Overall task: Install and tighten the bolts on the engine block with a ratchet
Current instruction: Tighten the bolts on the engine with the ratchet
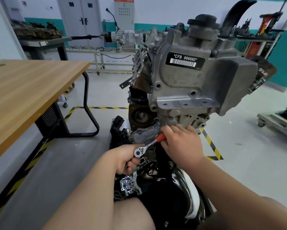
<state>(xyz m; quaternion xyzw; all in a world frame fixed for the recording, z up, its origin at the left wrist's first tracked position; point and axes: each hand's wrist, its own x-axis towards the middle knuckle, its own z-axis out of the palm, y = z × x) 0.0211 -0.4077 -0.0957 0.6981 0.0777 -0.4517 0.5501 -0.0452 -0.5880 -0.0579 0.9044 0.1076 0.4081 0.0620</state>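
Observation:
The grey engine block (186, 80) stands upright in front of me, a black label reading CFB 666660 on its cover. A chrome ratchet (146, 146) with a red handle lies across its lower front, head to the lower left, handle to the upper right. My left hand (127, 161) pinches the ratchet head from below. My right hand (181, 143) is wrapped around the red handle, fingers against the block's lower edge. The socket and any bolt under the ratchet head are hidden by my left hand.
A wooden table (28, 90) with black legs stands to the left. Yellow-black floor tape (210, 143) borders the engine stand. Benches with engine parts (121, 37) line the back wall. A wheeled cart (279, 120) sits at the right. My knee (132, 214) is below the engine.

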